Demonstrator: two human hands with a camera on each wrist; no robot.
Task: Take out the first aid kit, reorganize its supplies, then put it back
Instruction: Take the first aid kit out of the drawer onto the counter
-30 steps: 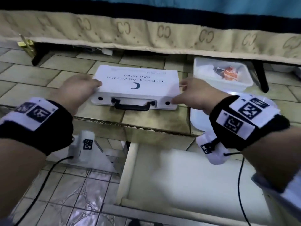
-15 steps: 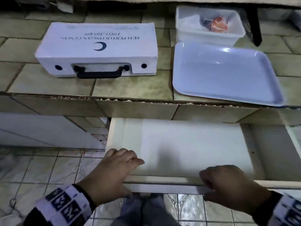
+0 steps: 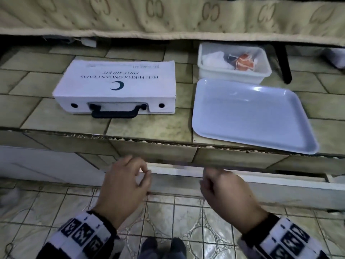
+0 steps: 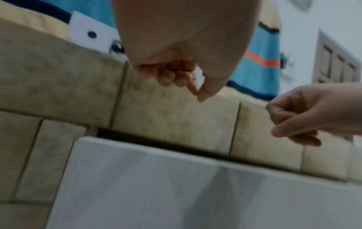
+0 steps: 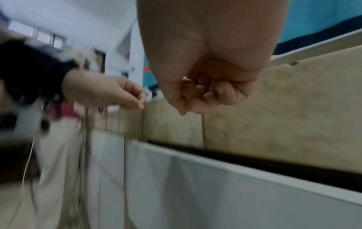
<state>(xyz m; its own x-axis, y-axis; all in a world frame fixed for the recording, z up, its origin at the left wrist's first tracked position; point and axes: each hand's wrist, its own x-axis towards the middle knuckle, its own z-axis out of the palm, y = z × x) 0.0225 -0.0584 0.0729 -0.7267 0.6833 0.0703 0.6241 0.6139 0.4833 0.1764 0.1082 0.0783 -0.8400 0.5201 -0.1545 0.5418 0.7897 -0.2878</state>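
The white first aid kit [image 3: 119, 85] lies closed on the tiled ledge [image 3: 56, 120], its black handle [image 3: 115, 113] facing me. Below the ledge, the white drawer front [image 3: 177, 182] stands nearly flush, with only a narrow dark gap above it. My left hand [image 3: 143, 172] hovers at the drawer's top left edge with its fingers curled, thumb tip against the forefinger, holding nothing. My right hand [image 3: 208, 182] is beside it with fingers curled into the palm, also empty. The wrist views show the left hand [image 4: 188, 83] and the right hand [image 5: 197, 96] clear of the drawer front [image 4: 176, 186].
A pale blue tray [image 3: 252, 116] lies right of the kit, one corner past the ledge's edge. Behind it a white bin [image 3: 229, 74] holds supplies, among them an orange packet [image 3: 244, 63]. A mattress edge [image 3: 168, 15] overhangs the back. A black leg [image 3: 283, 62] stands far right.
Both hands left the kit on the ledge, gripped the open drawer's front edge and pushed it in. The drawer now shows only a narrow gap, and both hands have let go.
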